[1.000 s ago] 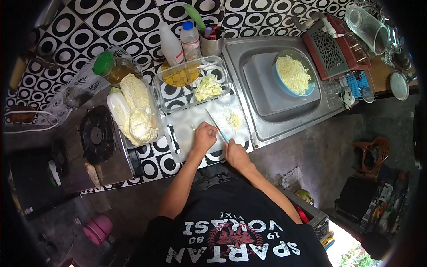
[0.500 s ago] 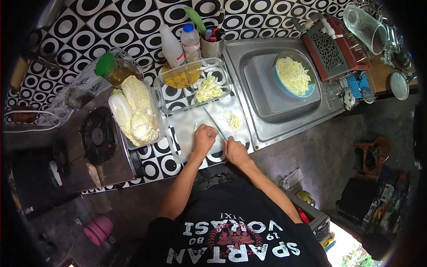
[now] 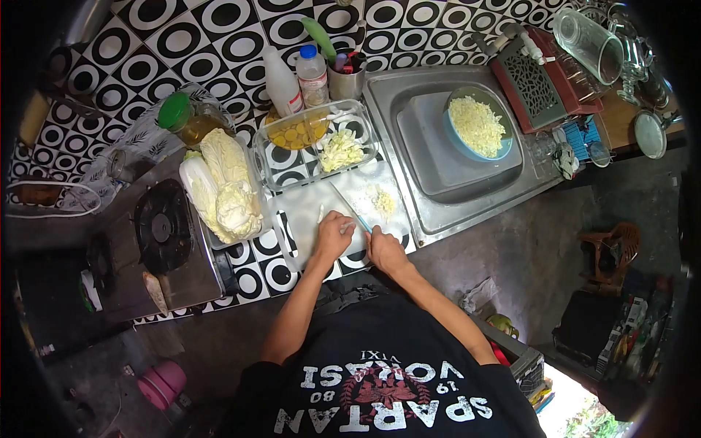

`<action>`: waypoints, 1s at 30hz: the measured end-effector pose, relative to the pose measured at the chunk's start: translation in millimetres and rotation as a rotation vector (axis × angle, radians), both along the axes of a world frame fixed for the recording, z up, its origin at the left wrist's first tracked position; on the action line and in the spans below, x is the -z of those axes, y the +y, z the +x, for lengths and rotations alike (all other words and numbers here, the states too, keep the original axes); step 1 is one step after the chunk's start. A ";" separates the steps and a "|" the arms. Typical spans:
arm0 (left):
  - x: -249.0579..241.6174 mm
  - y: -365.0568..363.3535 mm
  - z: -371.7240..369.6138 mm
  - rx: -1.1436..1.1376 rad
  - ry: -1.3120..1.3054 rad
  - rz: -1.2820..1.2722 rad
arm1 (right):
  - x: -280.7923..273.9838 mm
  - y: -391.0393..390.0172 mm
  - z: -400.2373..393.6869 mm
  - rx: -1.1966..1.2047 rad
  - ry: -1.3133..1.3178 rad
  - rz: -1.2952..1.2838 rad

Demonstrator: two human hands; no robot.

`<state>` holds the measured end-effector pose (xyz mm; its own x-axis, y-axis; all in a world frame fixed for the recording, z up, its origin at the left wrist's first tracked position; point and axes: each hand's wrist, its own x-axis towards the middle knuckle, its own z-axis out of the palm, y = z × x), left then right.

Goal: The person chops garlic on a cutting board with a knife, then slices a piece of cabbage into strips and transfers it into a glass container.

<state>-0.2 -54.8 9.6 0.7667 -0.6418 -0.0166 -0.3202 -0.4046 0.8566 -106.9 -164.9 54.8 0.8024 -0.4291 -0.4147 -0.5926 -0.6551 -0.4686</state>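
Note:
My right hand [image 3: 385,248] is closed round the blue handle of a knife [image 3: 351,207], whose blade points up and left over a pale cutting board [image 3: 301,207]. Just left of the blade, my left hand [image 3: 335,233] rests on the board with its fingers curled; whatever is in them is hidden. By its fingertips lies a small white sliver [image 3: 320,212]. To the right of the knife is a little heap of finely chopped pale yellow pieces [image 3: 383,203]. Behind the board, a clear divided container [image 3: 269,179] holds cut pale strips [image 3: 342,151] on its right side.
Napa cabbages [image 3: 223,186] fill a tray at the left, beside a gas stove [image 3: 162,228]. At the right, a blue bowl [image 3: 457,140] of chopped pale vegetable stands on the steel sink [image 3: 431,232]. Bottles [image 3: 282,84] and a utensil cup [image 3: 346,84] stand behind the container.
My left hand has shifted slightly down and left, away from the knife blade. The white sliver beside its fingertips shows more plainly. My right hand keeps its hold on the knife.

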 end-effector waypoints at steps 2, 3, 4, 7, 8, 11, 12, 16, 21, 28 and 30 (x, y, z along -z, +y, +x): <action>-6.9 5.7 -2.1 -0.020 0.044 0.008 | -4.4 -3.3 0.0 -0.018 0.006 0.002; -10.0 9.7 -3.3 -0.025 0.042 0.008 | -10.6 -5.2 0.0 -0.023 0.016 0.011; -13.4 14.0 -4.6 -0.053 0.029 -0.033 | -14.0 -7.2 -0.5 -0.026 0.026 0.021; -22.3 29.9 -4.9 -0.106 -0.005 -0.061 | -8.0 -11.1 -8.6 -0.006 0.014 0.047; -24.2 34.0 -3.0 -0.135 -0.027 -0.050 | -6.0 -12.4 -11.4 -0.005 0.013 0.045; -25.7 41.8 -0.4 -0.174 -0.024 -0.033 | -1.8 -9.2 -17.7 -0.012 0.034 0.065; -27.6 40.7 -1.4 -0.175 -0.023 -0.032 | 0.0 -5.7 -18.7 0.006 0.025 0.073; -25.5 21.6 -7.4 0.007 -0.029 0.010 | 12.3 5.4 -21.3 0.053 -0.014 0.095; -16.4 3.9 -17.6 0.205 -0.074 0.232 | 14.1 5.7 -21.1 0.053 -0.061 0.062; -29.7 5.6 -14.8 0.338 -0.089 0.437 | 2.1 1.1 -19.9 0.041 -0.036 0.055; -28.6 4.9 -16.0 0.339 -0.117 0.426 | 2.5 -1.5 -19.5 0.032 -0.040 0.048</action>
<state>-16.2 -49.9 38.3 0.5305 -0.8082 -0.2558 -0.5760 -0.5650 0.5908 -126.4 -166.4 52.3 0.8049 -0.4349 -0.4038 -0.5931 -0.6124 -0.5226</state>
